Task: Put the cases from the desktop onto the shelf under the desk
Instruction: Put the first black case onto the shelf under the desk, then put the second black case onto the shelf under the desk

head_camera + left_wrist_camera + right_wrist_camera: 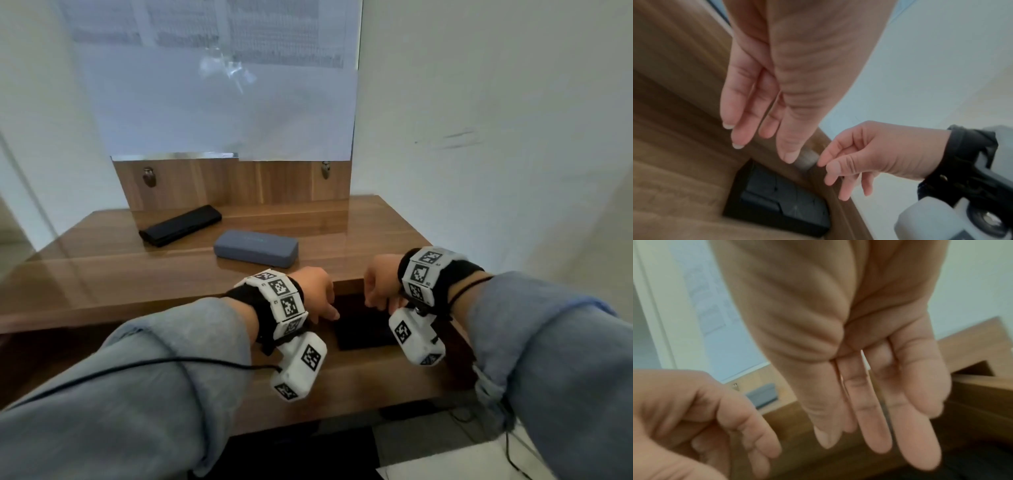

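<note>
On the desktop (102, 260) lie a black case (180, 226) at the back left and a grey case (256, 253) near the middle; the grey case (762, 395) also shows small in the right wrist view. Another black case (364, 334) lies flat on the lower shelf (342, 380) under the desk's front edge, and this black case (777, 199) shows in the left wrist view. My left hand (330, 313) (762, 146) hangs just above its left end, fingers straight, holding nothing. My right hand (376, 301) (873, 443) hovers over its right end, fingers relaxed and empty.
A wooden back panel with two metal hooks (149, 176) rises behind the desk, with a paper-covered pane above it. White walls close in on the left and right. A black cable (154, 363) runs along my left sleeve. Pale floor tiles (428, 452) lie below the shelf.
</note>
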A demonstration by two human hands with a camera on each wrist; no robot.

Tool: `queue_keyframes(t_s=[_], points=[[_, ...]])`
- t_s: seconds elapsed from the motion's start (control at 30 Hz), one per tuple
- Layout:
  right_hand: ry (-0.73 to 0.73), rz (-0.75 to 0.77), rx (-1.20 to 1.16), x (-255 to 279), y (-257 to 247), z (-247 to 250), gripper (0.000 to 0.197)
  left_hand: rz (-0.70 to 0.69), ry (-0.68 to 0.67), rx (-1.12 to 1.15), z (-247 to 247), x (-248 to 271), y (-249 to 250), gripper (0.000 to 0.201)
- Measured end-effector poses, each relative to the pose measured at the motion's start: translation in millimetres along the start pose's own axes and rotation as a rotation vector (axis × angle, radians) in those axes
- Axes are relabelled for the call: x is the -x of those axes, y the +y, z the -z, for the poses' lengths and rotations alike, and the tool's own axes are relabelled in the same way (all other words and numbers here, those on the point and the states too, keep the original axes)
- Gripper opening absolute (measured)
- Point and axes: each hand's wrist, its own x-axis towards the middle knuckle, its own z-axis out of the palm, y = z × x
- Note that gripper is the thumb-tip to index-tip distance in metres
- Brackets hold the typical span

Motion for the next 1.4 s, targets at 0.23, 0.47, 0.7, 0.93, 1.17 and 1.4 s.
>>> queue_keyframes(t_s=[0.23, 0.47, 0.7, 0.93, 1.17, 1.4], points=[[0.134, 0.2, -0.15, -9.8, -93.9, 30.2, 0.016, 0.107, 0.271, 0.104, 49.5, 42.4, -82.8, 0.029], [0.251, 0.357, -0.26, -49.6, -187.5, 41.7, 0.022, 0.327, 0.503, 0.13, 80.9, 56.2, -185.6, 0.039], [0.306, 0.4, -0.184, -98.0, -243.4, 44.9, 0.028, 0.55, 0.52, 0.027, 103.7, 22.0, -259.3, 0.052], [0.298, 0.368, -0.12, -124.3, -253.9, 51.5, 0.033, 0.623, 0.417, 0.007, 102.2, -22.6, -292.3, 0.051], [0.278, 0.379, -0.099, -130.9, -252.4, 51.4, 0.033, 0.621, 0.401, -0.002, 102.4, -32.3, -302.9, 0.044], [0.302, 0.365, -0.124, -113.3, -250.9, 51.1, 0.039, 0.603, 0.436, 0.039, 102.3, -5.8, -293.0, 0.046]])
